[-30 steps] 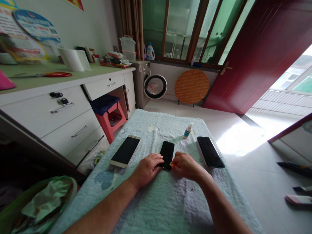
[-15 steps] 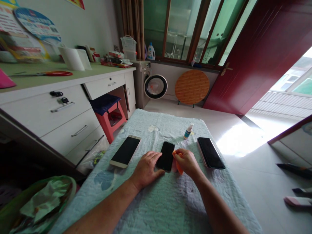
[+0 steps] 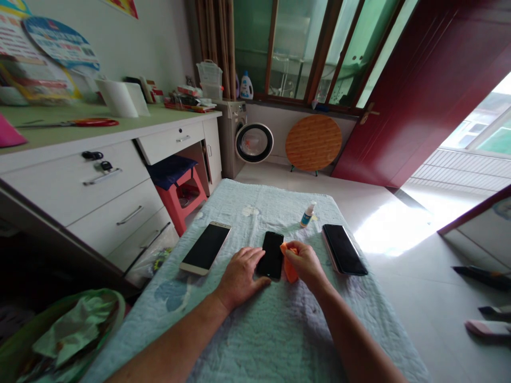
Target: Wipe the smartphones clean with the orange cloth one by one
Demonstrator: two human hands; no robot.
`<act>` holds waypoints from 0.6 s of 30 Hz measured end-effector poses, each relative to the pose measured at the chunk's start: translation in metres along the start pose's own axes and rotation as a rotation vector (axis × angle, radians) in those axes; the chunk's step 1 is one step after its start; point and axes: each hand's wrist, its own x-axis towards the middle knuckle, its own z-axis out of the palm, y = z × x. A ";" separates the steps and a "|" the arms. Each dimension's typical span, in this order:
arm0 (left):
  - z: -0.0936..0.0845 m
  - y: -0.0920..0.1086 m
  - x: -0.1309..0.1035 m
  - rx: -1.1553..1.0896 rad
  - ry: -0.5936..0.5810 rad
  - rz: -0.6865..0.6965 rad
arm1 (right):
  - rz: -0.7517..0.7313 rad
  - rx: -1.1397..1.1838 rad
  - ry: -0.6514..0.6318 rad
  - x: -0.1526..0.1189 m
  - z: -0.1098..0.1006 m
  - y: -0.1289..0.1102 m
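Your left hand, thumb spread from the fingers, borders the left edge of the middle phone lying flat on the quilted cover, presumably to prevent sliding, while your right hand pinches an orange cloth at the phone's right edge, likely for fine control.

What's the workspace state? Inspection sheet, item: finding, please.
Surface: pale blue quilted cover, patterned, slightly wrinkled.
Job's things: middle phone lies dark screen up; orange cloth at its right edge.
Clutter: on the cover, left phone, right phone and upright small bottle; on the desk, scissors and paper roll.
Hands: left hand open, fingers at the middle phone's left edge; right hand pinches the orange cloth.
Cables: nothing seen.
Surroundings: washing machine, its round door open; pink stool; round wooden tabletop; red door.
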 end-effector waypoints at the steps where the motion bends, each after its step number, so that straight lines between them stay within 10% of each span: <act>1: 0.000 0.000 0.000 0.002 -0.003 -0.004 | -0.002 0.004 0.000 0.000 0.001 0.001; 11: 0.001 -0.005 -0.001 -0.041 0.012 0.012 | -0.584 -0.119 -0.130 -0.019 0.016 -0.013; 18: -0.001 -0.005 -0.002 -0.015 -0.016 0.008 | -0.646 -0.172 -0.194 -0.014 0.014 -0.012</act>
